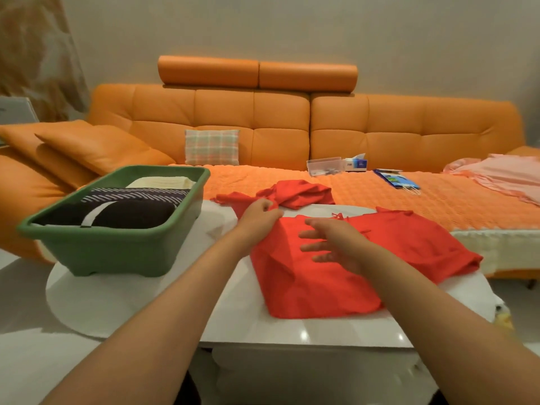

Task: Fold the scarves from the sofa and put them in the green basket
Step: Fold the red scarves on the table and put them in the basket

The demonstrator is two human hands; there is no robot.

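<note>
A red scarf lies partly folded on the white table, its far end bunched up toward the sofa. My left hand grips the scarf at the far left of the folded part. Over the middle of the fold, my right hand has its fingers straight and spread, pointing left. The green basket stands on the table's left side and holds folded scarves: a dark one with a white stripe, a striped one and a cream one.
Behind the table runs an orange sofa with a checked cushion. On its seat lie a clear box, a tissue pack, a blue packet and a pink cloth.
</note>
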